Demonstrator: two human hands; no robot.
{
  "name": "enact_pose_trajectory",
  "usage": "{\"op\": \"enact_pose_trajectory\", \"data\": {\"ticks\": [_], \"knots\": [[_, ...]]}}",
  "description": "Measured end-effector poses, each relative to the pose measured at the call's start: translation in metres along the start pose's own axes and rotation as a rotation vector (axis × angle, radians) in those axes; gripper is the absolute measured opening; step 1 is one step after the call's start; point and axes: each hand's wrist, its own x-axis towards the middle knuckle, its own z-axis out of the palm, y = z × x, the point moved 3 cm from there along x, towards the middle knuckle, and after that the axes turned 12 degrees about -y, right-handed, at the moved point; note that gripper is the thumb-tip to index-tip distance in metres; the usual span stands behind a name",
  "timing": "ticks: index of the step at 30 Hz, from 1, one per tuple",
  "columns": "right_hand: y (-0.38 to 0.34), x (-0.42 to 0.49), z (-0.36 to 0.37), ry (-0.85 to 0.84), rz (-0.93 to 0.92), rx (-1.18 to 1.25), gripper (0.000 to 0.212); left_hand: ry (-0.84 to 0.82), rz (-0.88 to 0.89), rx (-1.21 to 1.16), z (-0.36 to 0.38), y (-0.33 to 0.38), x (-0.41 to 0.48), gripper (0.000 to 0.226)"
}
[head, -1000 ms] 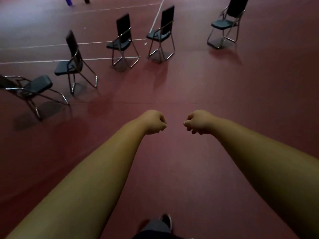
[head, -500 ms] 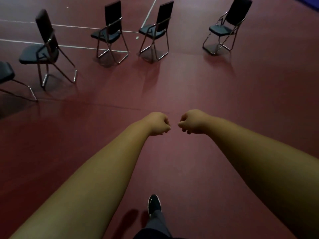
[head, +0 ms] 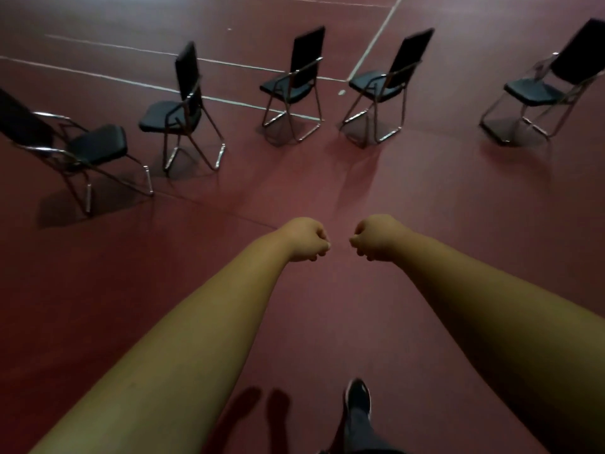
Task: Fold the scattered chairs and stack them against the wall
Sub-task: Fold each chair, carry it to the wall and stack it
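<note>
View swung left, leftmost chair (head: 82,149) back fully in view, shoe (head: 357,396) planted further right

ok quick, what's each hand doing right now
left hand: closed in a fist, holding nothing
right hand: closed in a fist, holding nothing

A dim, dark red floor (head: 458,224) carries painted white lines (head: 375,39)

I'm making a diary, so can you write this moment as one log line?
chairs: five, unfolded | left hand: fist, empty | right hand: fist, empty
</note>
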Motion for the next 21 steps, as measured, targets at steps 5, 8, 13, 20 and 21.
{"op": "enact_pose_trajectory", "data": {"ticks": [5,8,13,20,21], "knots": [[-0.059,0.100,-0.038,0.004,-0.094,-0.036,0.031,0.013,-0.149,0.048,-0.063,-0.061,0.031,0.016],[-0.094,0.167,-0.062,-0.032,-0.170,-0.011,0.031,0.062,-0.223,0.034,-0.108,-0.097,0.052,0.015],[-0.149,0.256,-0.102,-0.173,-0.261,-0.040,0.029,0.122,-0.382,-0.056,-0.180,-0.148,0.081,0.014],[-0.241,0.364,-0.164,-0.304,-0.341,-0.018,0.027,0.234,-0.448,-0.163,-0.272,-0.210,0.123,0.013],[-0.255,0.375,-0.168,-0.311,-0.355,-0.024,0.027,0.233,-0.454,-0.171,-0.282,-0.219,0.126,0.013]]}}
